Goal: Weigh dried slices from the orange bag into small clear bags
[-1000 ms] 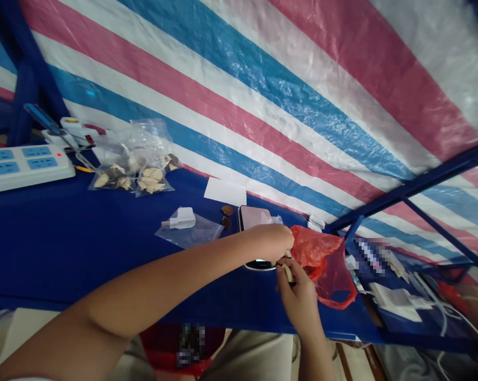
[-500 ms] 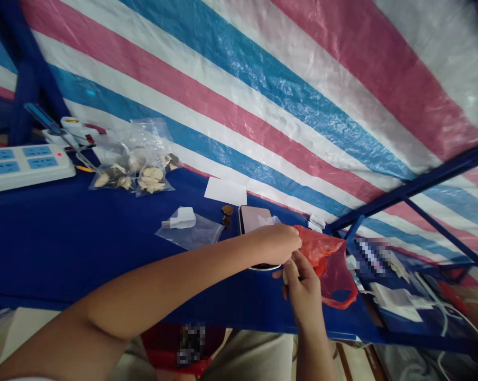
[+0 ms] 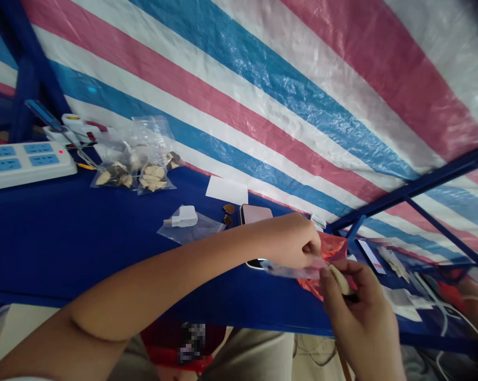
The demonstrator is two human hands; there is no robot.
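Observation:
My left hand [image 3: 292, 243] is closed in a pinch on the edge of a small clear plastic bag [image 3: 290, 271], held just above the blue table [image 3: 64, 238]. My right hand [image 3: 360, 304] is closed around a small pale wedge-shaped piece [image 3: 340, 279] at the bag's right end. A red plastic bag [image 3: 334, 247] lies under and behind both hands. A phone [image 3: 255, 214] lies face up behind my left wrist, partly hidden by it.
A white charger in a clear bag [image 3: 185, 219] lies at mid-table. Clear bags of pale pieces [image 3: 144, 172] and a white power strip [image 3: 25, 164] are at the left. A white card [image 3: 227, 189] lies by the striped tarp [image 3: 263, 95]. Cables and chargers [image 3: 417, 301] fill the right.
Both hands have moved right and towards me. The clear bag now shows stretched between them, and my right hand has come lower and nearer with the pale piece.

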